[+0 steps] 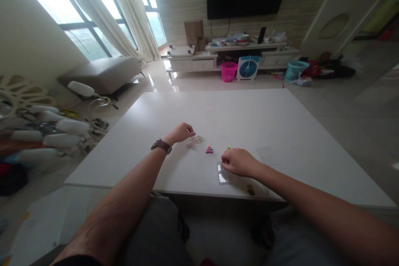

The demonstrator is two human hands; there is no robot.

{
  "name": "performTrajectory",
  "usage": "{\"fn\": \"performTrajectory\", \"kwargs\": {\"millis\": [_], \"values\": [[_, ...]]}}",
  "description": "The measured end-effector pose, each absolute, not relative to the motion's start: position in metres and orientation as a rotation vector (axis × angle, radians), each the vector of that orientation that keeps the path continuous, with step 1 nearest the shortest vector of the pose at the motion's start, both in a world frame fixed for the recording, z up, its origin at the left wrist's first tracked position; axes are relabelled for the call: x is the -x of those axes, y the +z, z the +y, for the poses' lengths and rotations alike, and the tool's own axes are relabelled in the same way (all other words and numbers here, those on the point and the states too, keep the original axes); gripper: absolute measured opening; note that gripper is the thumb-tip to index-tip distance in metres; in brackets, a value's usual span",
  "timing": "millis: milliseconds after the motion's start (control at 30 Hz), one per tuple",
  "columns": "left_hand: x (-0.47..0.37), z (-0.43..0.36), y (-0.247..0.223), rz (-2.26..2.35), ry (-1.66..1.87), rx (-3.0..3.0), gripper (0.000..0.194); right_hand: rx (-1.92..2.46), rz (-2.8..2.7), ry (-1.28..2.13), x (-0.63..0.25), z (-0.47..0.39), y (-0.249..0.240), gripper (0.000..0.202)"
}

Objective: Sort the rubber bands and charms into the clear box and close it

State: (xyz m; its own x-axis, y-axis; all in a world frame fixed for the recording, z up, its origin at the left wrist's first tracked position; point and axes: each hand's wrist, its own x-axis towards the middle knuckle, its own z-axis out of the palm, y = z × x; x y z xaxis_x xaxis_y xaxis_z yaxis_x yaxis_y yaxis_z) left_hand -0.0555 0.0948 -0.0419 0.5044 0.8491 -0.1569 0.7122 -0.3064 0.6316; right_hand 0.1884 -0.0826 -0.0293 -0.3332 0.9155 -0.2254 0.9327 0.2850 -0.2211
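Observation:
My left hand (182, 132), a watch on its wrist, is at the edge of a loose pile of pale, thin loops (193, 143). Its fingers are pinched together; what they hold, if anything, is too small to make out. Over a clear rectangular case (222, 176) hovers or rests my right hand (240, 161), fingers curled closed and their tips partly hidden. A tiny green piece (228, 148) shows just behind its knuckles. Between the hands sits a small cluster of pink, purple, orange and blue pieces (209, 150).
Near the front edge of the white table (237, 112) lies a small brown-and-yellow item (250, 190). A transparent plastic sheet or bag (264, 153) is right of my right hand. Beyond the table stand a pink basket (228, 72), a fan (248, 67) and a teal basket (295, 70).

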Motion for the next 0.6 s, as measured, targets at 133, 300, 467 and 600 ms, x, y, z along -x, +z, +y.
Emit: {"fn": "performTrajectory", "kwargs": {"millis": [133, 300, 467, 600], "values": [[0.056, 0.093, -0.037, 1.265, 0.252, -2.155, 0.027, -1.798, 2.486, -0.464, -0.191, -0.086, -0.028, 0.024], [0.057, 0.089, -0.029, 1.221, 0.180, -2.176, 0.029, -1.822, 2.468, -0.509, -0.198, -0.084, -0.021, 0.021], [0.055, 0.091, -0.028, 1.282, 0.136, -2.265, 0.024, -1.850, 2.485, -0.529, -0.204, -0.077, -0.014, 0.021], [0.052, 0.095, -0.035, 1.331, 0.144, -2.321, 0.021, -1.900, 2.462, -0.525, -0.212, -0.067, -0.015, 0.023]]}}
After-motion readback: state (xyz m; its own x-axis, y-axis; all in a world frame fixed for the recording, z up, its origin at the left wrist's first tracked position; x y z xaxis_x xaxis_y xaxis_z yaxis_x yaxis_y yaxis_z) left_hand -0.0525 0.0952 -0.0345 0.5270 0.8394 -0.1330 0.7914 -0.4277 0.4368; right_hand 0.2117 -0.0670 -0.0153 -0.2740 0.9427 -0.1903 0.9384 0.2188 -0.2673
